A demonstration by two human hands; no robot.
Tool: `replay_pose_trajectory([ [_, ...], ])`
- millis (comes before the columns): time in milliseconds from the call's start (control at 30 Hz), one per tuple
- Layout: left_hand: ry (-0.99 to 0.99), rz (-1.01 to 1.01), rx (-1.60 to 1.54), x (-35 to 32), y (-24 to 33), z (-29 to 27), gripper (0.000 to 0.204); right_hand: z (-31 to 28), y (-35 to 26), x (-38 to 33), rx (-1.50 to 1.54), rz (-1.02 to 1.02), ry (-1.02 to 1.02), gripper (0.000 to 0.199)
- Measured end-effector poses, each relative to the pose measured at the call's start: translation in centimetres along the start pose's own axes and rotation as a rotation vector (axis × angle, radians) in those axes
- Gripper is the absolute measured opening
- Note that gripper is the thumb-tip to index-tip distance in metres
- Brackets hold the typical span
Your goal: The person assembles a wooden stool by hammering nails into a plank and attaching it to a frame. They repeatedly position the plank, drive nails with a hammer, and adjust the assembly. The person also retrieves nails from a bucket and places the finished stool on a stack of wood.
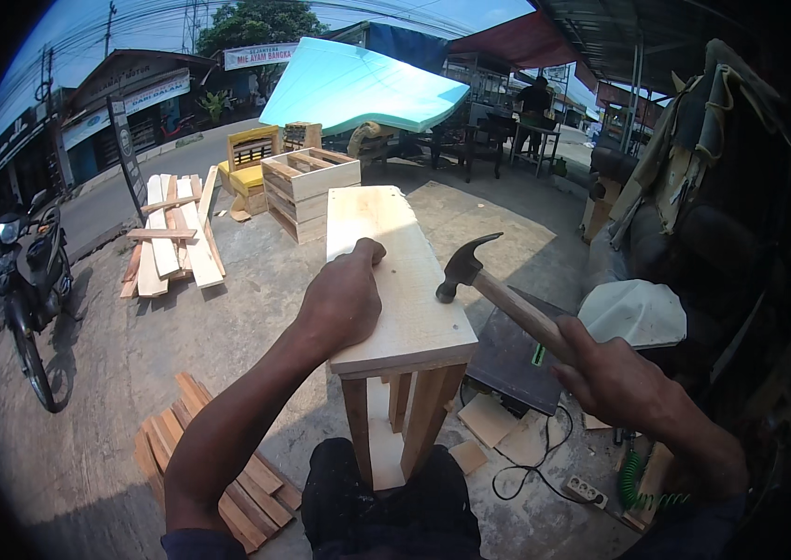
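A claw hammer (521,310) with a dark steel head and a wooden handle is gripped in my right hand (621,385). Its head hovers close to the right edge of a pale wooden board (405,238); I cannot tell whether they touch. The board lies flat on top of an upright wooden frame (431,411), which stands between my legs. My left hand (341,297) rests closed on the board's left side, its fingers curled under. Whatever those fingers may hold is hidden. Small dark spots mark the board's surface.
Loose slats (251,495) lie at lower left, and a plank pile (171,238) sits farther off. A slatted wooden crate (311,191) stands ahead. To the right are a dark flat-topped object (526,359), a power strip (586,490) with cables and a green coiled hose (633,476). A motorcycle (27,289) is parked left.
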State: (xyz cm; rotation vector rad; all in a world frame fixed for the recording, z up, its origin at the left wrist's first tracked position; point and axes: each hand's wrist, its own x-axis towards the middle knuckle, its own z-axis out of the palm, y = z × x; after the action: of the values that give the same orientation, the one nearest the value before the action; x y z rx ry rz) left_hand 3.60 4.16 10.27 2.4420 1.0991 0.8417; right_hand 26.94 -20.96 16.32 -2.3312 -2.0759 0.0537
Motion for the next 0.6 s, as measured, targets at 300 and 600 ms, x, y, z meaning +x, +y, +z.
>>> replay_pose_trajectory([
  [300, 0.359, -0.457, -1.21, -3.2, -2.4, 3.0, 0.056, 25.8, 5.2, -5.6, 1.222, 0.628, 0.899, 0.019],
  [600, -0.108, -0.239, -1.354, -3.0, -4.7, 4.2, 0.085, 65.0, 2.7, -26.8, 1.094, 1.494, -0.042, 0.032],
])
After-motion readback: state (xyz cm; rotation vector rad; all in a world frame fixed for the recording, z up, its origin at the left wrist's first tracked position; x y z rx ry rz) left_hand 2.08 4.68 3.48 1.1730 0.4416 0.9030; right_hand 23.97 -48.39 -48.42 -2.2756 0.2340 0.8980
